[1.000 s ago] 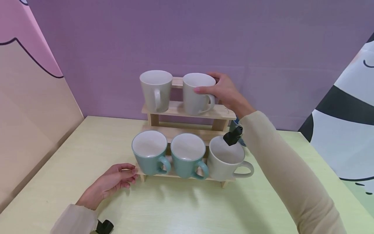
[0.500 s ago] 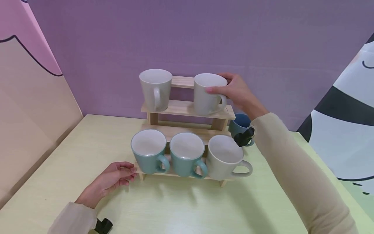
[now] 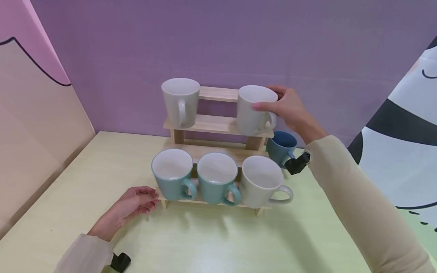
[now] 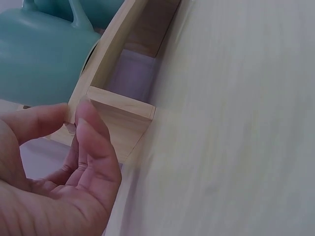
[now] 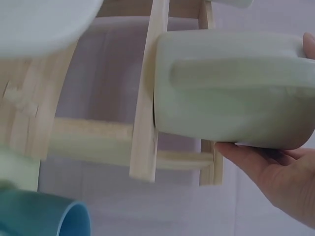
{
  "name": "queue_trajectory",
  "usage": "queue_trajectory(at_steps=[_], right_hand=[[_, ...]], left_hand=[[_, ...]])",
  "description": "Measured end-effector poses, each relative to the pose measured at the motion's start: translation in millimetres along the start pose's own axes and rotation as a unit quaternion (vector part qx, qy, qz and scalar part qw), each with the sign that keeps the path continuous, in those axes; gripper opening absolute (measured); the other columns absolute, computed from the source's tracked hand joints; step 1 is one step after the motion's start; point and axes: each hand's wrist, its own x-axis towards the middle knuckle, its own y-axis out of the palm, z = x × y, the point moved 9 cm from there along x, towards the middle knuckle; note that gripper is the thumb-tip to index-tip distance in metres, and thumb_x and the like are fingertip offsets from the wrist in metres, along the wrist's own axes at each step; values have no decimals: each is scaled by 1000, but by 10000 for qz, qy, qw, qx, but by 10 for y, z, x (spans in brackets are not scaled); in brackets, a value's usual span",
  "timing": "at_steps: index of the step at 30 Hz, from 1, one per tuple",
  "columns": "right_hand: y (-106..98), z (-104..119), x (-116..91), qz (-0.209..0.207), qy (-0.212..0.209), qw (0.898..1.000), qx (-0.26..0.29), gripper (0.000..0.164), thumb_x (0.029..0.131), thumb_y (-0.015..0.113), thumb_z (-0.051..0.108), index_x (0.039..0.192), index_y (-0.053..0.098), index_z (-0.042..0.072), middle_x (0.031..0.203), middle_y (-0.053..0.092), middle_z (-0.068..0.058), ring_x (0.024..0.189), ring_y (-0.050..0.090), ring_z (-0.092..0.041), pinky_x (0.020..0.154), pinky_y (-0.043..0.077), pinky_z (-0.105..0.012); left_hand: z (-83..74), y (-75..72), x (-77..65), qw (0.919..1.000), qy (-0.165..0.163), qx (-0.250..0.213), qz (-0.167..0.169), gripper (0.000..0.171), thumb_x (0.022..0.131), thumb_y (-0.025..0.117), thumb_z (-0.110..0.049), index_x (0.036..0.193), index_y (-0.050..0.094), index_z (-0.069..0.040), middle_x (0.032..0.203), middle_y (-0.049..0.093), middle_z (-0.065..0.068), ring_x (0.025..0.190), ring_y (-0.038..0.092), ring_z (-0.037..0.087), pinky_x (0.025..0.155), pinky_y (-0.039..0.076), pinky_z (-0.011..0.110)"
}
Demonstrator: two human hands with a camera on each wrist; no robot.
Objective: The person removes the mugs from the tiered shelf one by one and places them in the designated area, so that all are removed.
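Observation:
My right hand (image 3: 296, 112) grips a white mug (image 3: 247, 120) by its rim and side, thumb in front. The right wrist view has that mug (image 5: 226, 110) with its base on a shelf plank (image 5: 144, 123), handle facing the camera. At the lower left, my left hand (image 3: 124, 210) pinches the end of the front shelf of a wooden tiered rack (image 3: 215, 123) between thumb and fingers. Another white mug (image 3: 175, 108) stands left on the same tier as the gripped one. Along the front tier are two teal mugs (image 3: 172, 188) and a white mug (image 3: 252, 192).
A blue mug (image 3: 278, 149) stands on the table (image 3: 211, 242) behind and to the right of the rack. Bare planks show on the second tier (image 3: 218, 151) and the top tier (image 3: 218, 93). A purple wall (image 3: 211, 41) rises behind the rack.
My right hand has moved the white mug rightward along its tier, to the right end. The blue mug has come into fuller view. My left hand keeps its place on the rack.

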Motion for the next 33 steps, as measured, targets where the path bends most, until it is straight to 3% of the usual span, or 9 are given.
queue_trajectory(at_steps=[10,17,33], right_hand=[[-207,-125,-59,-5,44,10000,-45,66,81,75,33,137,47,12,121,55,1,103,51,-15,84,47,-30],[-375,-240,-120,-99,170,9997,-159,68,82,74,33,139,45,11,118,54,6,101,51,-13,78,48,-23],[-681,-435,-230,-265,337,9987,-262,70,84,72,33,142,41,11,117,50,10,102,48,-13,76,48,-19]], left_hand=[[10,-14,1,9999,-2,124,-87,5,93,56,-12,95,54,-9,80,66,-3,68,60,5,61,49,18],[12,1,-5,10000,24,30,34,3,94,55,-11,95,58,-12,81,70,-7,69,62,4,60,48,17],[27,-18,-12,10000,-65,69,-17,5,93,58,-13,97,55,-11,80,70,-6,66,61,4,58,46,17]])
